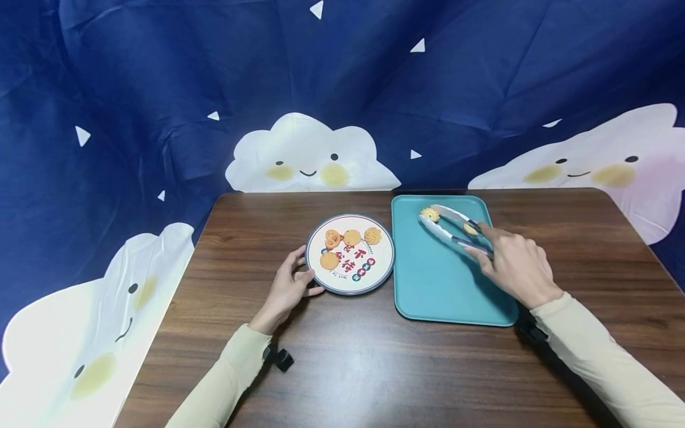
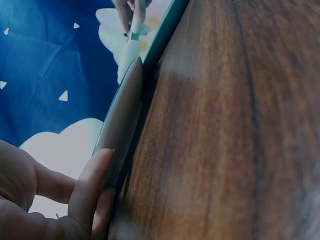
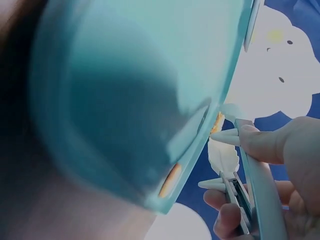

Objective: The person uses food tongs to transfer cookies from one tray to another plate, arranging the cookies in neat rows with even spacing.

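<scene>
My left hand (image 1: 286,285) holds the left rim of a round white plate (image 1: 384,261) with a blue edge and printed red characters. Several cookies lie on it: a pretzel-shaped one (image 1: 333,239), a swirled one (image 1: 373,236) and plain round ones. My right hand (image 1: 519,264) grips metal tongs (image 1: 440,232) with white tips over a teal tray (image 1: 439,291). A yellow flower-shaped cookie (image 1: 430,214) sits between the tong tips, near the tray's far left corner. A second cookie (image 1: 470,229) rests on the tray close to the tong handles; it shows in the right wrist view too.
Plate and tray stand side by side, nearly touching, on a dark wooden table (image 1: 348,356). Behind the table hangs a blue curtain (image 1: 342,65) with white clouds and triangles. A small black device (image 1: 280,358) is strapped at the left wrist.
</scene>
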### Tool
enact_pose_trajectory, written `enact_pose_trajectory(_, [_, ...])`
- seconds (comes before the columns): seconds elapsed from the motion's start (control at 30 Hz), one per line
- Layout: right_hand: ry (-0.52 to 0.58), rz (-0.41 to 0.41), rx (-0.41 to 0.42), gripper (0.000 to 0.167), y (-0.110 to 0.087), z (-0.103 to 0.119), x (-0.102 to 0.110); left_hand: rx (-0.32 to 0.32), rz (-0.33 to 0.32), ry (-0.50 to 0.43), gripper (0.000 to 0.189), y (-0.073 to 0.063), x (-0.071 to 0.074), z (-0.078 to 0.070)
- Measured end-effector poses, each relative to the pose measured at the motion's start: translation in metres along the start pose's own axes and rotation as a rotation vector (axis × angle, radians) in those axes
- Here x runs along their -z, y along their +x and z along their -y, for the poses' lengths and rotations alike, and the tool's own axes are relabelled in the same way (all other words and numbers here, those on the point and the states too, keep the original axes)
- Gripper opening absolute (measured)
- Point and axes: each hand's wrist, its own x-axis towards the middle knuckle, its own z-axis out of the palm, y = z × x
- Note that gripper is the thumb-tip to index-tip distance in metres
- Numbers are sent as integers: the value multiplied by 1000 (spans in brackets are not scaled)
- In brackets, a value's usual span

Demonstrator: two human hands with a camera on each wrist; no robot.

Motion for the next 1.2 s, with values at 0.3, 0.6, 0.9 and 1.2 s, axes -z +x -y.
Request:
enact_pose_trajectory(0.3, [6,-53,80,57,-1,26,0,-2,-2,-3,65,-1,0,-1])
enact_pose_trajectory(0.6, [27,-90,156,60,-2,50,0,-5,0,-4,65,-1,0,0])
enact_pose_trajectory(0.9, [44,-81,206,60,-5,65,-6,0,-2,-5,66,0,0,1])
enact_pose_trajectory(1.2, [68,-52,253,59,-5,78,-12,-2,-3,-6,66,0,0,1])
